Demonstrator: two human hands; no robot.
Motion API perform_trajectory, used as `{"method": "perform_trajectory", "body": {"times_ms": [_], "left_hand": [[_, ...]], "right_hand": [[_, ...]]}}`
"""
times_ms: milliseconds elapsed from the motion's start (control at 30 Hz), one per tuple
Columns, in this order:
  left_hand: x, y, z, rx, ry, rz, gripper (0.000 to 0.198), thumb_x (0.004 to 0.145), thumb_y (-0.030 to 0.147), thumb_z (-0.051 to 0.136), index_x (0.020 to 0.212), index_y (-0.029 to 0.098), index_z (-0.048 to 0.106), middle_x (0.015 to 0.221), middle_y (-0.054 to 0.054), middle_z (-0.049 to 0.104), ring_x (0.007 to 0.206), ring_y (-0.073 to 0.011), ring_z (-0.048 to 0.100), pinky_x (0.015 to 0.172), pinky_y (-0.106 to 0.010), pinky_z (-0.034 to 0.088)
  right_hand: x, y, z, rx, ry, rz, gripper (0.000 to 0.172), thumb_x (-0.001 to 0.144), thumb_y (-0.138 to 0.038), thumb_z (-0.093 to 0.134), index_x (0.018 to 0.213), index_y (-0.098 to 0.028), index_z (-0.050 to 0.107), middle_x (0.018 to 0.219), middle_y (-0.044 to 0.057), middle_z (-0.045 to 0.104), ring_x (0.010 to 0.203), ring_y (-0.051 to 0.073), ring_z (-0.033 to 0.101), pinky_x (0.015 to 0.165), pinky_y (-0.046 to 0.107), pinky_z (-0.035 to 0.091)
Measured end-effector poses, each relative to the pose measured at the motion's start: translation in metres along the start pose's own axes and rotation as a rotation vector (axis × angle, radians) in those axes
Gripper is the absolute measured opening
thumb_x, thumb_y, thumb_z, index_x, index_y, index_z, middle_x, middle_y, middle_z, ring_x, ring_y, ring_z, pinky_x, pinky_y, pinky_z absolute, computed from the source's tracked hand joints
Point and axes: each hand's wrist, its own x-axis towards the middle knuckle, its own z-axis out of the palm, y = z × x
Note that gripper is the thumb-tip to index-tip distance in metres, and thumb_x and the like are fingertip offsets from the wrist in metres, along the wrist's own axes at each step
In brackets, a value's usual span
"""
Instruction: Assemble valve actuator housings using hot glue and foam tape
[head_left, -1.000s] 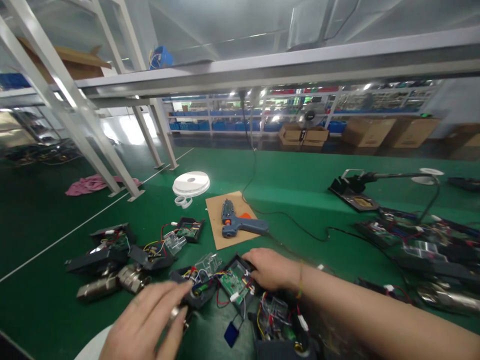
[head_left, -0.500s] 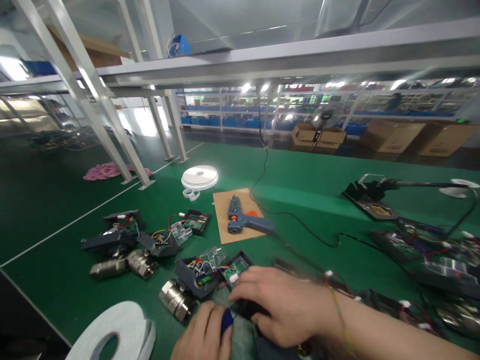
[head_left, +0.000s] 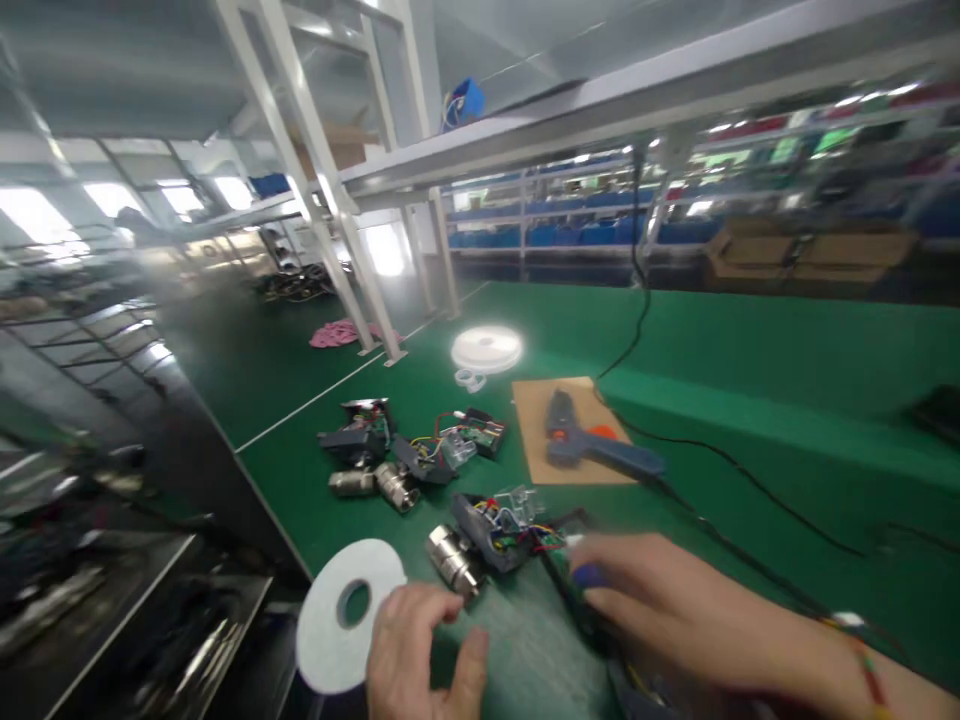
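Note:
My left hand is over the near table edge, thumb and fingers apart and holding nothing. It is beside a roll of white tape and just below a metal valve body. That valve is joined to an opened dark housing with wires and a circuit board. My right hand, smeared by motion, pinches a small dark-blue object whose kind I cannot make out. Under this hand lies another dark housing, mostly hidden.
A blue-grey glue gun lies on a cardboard sheet, its cord trailing right. More opened housings with valves are at left. White tape rolls lie farther back. A metal shelf frame rises behind.
My view has swung left. The dark-blue object, earlier at my left hand, is now in my right hand's fingers. My left hand has opened, and my right hand has lifted off the housing.

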Motion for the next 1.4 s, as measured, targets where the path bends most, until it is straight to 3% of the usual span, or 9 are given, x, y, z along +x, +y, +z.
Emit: {"method": "perform_trajectory", "body": {"times_ms": [67, 133, 233, 433, 633, 767, 967, 1100, 1400], "left_hand": [[0.001, -0.034, -0.019, 0.254, -0.008, 0.016, 0.028, 0.097, 0.049, 0.053, 0.105, 0.022, 0.055, 0.098, -0.007, 0.067, 0.096, -0.0259, 0.065, 0.088, -0.042, 0.050], [0.003, -0.059, -0.030, 0.409, -0.060, -0.046, 0.041, 0.093, 0.057, 0.057, 0.110, 0.020, 0.055, 0.102, -0.010, 0.066, 0.098, -0.0309, 0.063, 0.087, -0.048, 0.047], [0.002, -0.074, -0.029, 0.500, -0.136, -0.147, 0.042, 0.089, 0.055, 0.061, 0.110, 0.019, 0.055, 0.102, -0.011, 0.063, 0.099, -0.0334, 0.060, 0.087, -0.051, 0.046], [-0.001, -0.074, -0.017, 0.502, -0.202, -0.214, 0.046, 0.085, 0.055, 0.067, 0.106, 0.016, 0.052, 0.100, -0.010, 0.054, 0.100, -0.0341, 0.053, 0.091, -0.056, 0.048], [-0.008, -0.077, -0.034, 0.426, -0.293, -0.157, 0.041, 0.085, 0.036, 0.068, 0.115, 0.016, 0.050, 0.107, -0.009, 0.049, 0.103, -0.0296, 0.052, 0.092, -0.050, 0.052], [-0.016, -0.069, -0.045, 0.456, -0.313, -0.162, 0.041, 0.086, 0.023, 0.057, 0.126, 0.015, 0.051, 0.110, -0.010, 0.049, 0.107, -0.0312, 0.050, 0.096, -0.055, 0.050], [-0.026, -0.069, -0.050, 0.531, -0.271, -0.194, 0.060, 0.088, 0.056, 0.063, 0.124, 0.009, 0.055, 0.105, -0.013, 0.050, 0.103, -0.0362, 0.049, 0.091, -0.063, 0.050], [-0.037, -0.076, -0.050, 0.522, -0.276, -0.137, 0.057, 0.092, 0.050, 0.061, 0.128, 0.007, 0.054, 0.110, -0.016, 0.055, 0.112, -0.0382, 0.048, 0.100, -0.068, 0.045], [-0.046, -0.084, -0.062, 0.423, -0.372, 0.021, 0.045, 0.098, 0.024, 0.047, 0.141, 0.010, 0.051, 0.123, -0.016, 0.063, 0.133, -0.0325, 0.052, 0.101, -0.048, 0.057]], "right_hand": [[0.000, 0.009, -0.001, 0.086, 0.061, 0.044, 0.032, 0.100, -0.048, 0.049, 0.110, -0.027, 0.070, 0.110, 0.007, 0.074, 0.102, 0.029, 0.069, 0.089, 0.041, 0.055], [0.002, 0.013, -0.002, 0.147, 0.105, 0.069, 0.038, 0.096, -0.057, 0.052, 0.112, -0.030, 0.072, 0.119, 0.007, 0.073, 0.111, 0.033, 0.067, 0.095, 0.045, 0.056], [0.005, 0.010, -0.004, 0.197, 0.121, 0.053, 0.037, 0.095, -0.058, 0.053, 0.108, -0.032, 0.075, 0.121, 0.006, 0.074, 0.111, 0.035, 0.067, 0.095, 0.048, 0.058], [0.005, 0.003, -0.008, 0.205, 0.120, 0.024, 0.031, 0.094, -0.053, 0.057, 0.103, -0.031, 0.077, 0.114, 0.006, 0.075, 0.108, 0.033, 0.068, 0.092, 0.046, 0.060], [0.007, 0.009, -0.007, 0.202, 0.125, -0.003, 0.034, 0.096, -0.055, 0.055, 0.103, -0.030, 0.077, 0.114, 0.007, 0.075, 0.105, 0.033, 0.069, 0.091, 0.047, 0.060], [0.006, 0.015, -0.004, 0.186, 0.115, 0.003, 0.036, 0.096, -0.055, 0.054, 0.109, -0.031, 0.076, 0.118, 0.007, 0.074, 0.109, 0.034, 0.068, 0.096, 0.051, 0.058], [0.005, 0.018, -0.003, 0.185, 0.135, 0.017, 0.038, 0.094, -0.059, 0.057, 0.111, -0.031, 0.077, 0.119, 0.008, 0.074, 0.112, 0.036, 0.067, 0.099, 0.052, 0.058], [0.007, 0.015, -0.005, 0.179, 0.123, -0.001, 0.039, 0.095, -0.060, 0.055, 0.105, -0.031, 0.078, 0.109, 0.008, 0.075, 0.108, 0.035, 0.069, 0.094, 0.052, 0.060], [0.007, 0.027, -0.007, 0.240, 0.090, 0.034, 0.041, 0.093, -0.056, 0.057, 0.118, -0.029, 0.075, 0.121, 0.008, 0.074, 0.116, 0.036, 0.066, 0.105, 0.057, 0.051]]}}
